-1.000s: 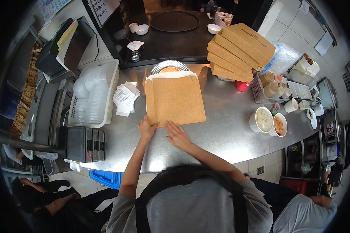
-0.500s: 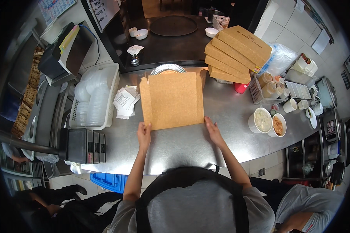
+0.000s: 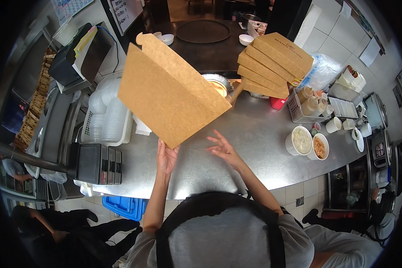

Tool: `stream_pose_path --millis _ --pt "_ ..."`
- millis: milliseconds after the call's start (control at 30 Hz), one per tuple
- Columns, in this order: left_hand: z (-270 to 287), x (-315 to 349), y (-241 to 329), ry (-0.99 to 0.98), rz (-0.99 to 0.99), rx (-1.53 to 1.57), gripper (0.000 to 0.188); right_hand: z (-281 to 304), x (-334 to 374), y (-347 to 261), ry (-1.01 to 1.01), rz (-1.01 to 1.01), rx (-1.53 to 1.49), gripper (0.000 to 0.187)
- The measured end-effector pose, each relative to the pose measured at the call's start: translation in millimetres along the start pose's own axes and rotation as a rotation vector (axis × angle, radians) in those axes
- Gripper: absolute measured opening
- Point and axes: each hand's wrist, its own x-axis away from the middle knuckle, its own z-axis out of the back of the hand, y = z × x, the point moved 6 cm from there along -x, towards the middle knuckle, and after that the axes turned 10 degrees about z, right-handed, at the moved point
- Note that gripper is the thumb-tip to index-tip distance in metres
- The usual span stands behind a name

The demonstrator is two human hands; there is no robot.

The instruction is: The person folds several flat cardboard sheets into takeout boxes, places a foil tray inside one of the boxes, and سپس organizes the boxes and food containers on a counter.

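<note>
A brown cardboard box (image 3: 165, 89) is tilted up off the steel counter, its flaps unfolded. My left hand (image 3: 167, 157) pinches its lowest corner between thumb and fingers. Just right of the box, my right hand (image 3: 225, 149) hovers over the counter, fingers spread and nothing in them. Behind the cardboard, a round foil tray (image 3: 222, 83) shows in part, with something yellowish in it; the rest of it is hidden. Several folded brown boxes (image 3: 277, 62) lie stacked at the far right of the counter.
On the left stand a white basket (image 3: 128, 129) of clear plastic containers and a dark drawer unit (image 3: 96, 164). Two white tubs of food (image 3: 301, 140) sit on the right, near a basket of sauce bottles (image 3: 310, 105). Other people stand at both sides.
The cardboard box has swung up and to the left, turning onto a corner in my left hand. My right hand has let go of its edge and moved slightly left.
</note>
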Motion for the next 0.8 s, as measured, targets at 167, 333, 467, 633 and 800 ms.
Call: stream_pose_path --millis 167,333,467,633,800 --pt "-14 -3 -8 -0.013 0.009 0.014 0.035 -19 -16 25 -0.044 -0.119 -0.402 0.07" --pt "8 3 -39 0.014 0.174 0.16 0.035 -19 -26 64 0.038 -0.273 -0.671 0.066" --pt "58 8 -74 -0.314 0.328 0.521 0.035 -33 -23 69 -0.098 -0.168 -0.764 0.05" --pt "26 2 -60 0.038 0.358 0.064 0.045 -18 -17 35 -0.016 -0.103 -0.507 0.045" --pt "37 -4 -16 0.055 0.122 -0.26 0.06 31 -32 -31 -0.154 0.258 -0.062 0.02"
